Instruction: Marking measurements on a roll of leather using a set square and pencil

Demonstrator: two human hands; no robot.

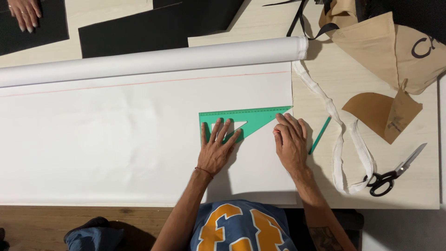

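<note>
White fabric [116,139] unrolled from its roll [153,60] covers most of the pale table [334,79], and near its right edge lies the green set square [241,120], long edge facing the roll, tip just reaching the cloth's border. Left hand [216,151] lies flat on the square's wide end with fingers spread, while the right hand [290,142] pinches a small reddish marker by the narrow tip, a green pencil [320,135] lying just beside it and black scissors [392,175] farther right. Marking cleanly, I judge, calls for steady downward pressure from the spread hand so the square cannot slide on the smooth cloth, with the marker kept tight against the edge.
</note>
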